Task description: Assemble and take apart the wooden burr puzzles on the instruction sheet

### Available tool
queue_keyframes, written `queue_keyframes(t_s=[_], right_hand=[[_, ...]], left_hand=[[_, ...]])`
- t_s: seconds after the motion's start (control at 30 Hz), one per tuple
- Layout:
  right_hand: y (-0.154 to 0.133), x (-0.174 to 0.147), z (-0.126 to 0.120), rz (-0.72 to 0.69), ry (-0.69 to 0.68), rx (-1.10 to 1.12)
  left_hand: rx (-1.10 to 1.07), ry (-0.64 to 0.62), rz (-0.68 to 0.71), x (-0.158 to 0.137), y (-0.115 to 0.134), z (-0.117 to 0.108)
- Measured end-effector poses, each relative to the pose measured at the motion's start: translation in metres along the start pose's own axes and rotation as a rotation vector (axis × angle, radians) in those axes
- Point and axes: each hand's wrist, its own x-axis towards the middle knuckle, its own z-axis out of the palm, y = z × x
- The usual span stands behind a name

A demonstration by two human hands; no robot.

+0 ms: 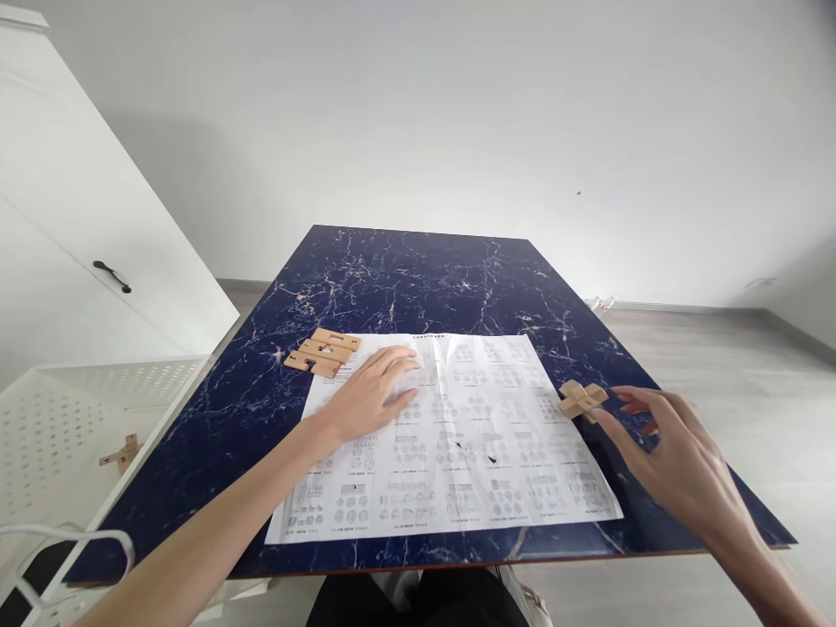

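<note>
A large instruction sheet [483, 409] with rows of small printed diagrams lies creased on the table. My left hand [372, 392] rests on its left half, palm down, fingers stretched out and holding nothing. Beyond that hand, several flat notched wooden pieces [323, 351] with dark marks sit side by side over the sheet's upper left corner. An interlocking wooden cross puzzle [581, 399] is at the sheet's right edge. Just right of it is my right hand [666, 444], fingers apart; the thumb tip is close to the cross, and whether it touches I cannot tell.
The dark blue marbled table [418, 270] has its near edge at my lap. At the left stand a white perforated basket [58, 418], with a wooden piece [122, 455] inside, and a white cabinet [78, 218]. A white cable [71, 533] loops at the lower left.
</note>
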Motion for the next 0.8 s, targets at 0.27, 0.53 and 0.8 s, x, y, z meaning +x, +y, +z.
queue_keyframes(t_s=[0.27, 0.53, 0.8], right_hand=[[-0.026, 0.019, 0.007, -0.066, -0.010, -0.077], [-0.117, 0.045, 0.024, -0.277, -0.266, 0.571], [-0.167, 0.044, 0.079, -0.304, -0.608, 0.972]], left_hand=[[-0.015, 0.014, -0.022, 0.003, -0.003, 0.000], [-0.286, -0.001, -0.150, 0.002, 0.013, -0.002], [-0.465, 0.072, -0.159, 0.000, 0.015, -0.006]])
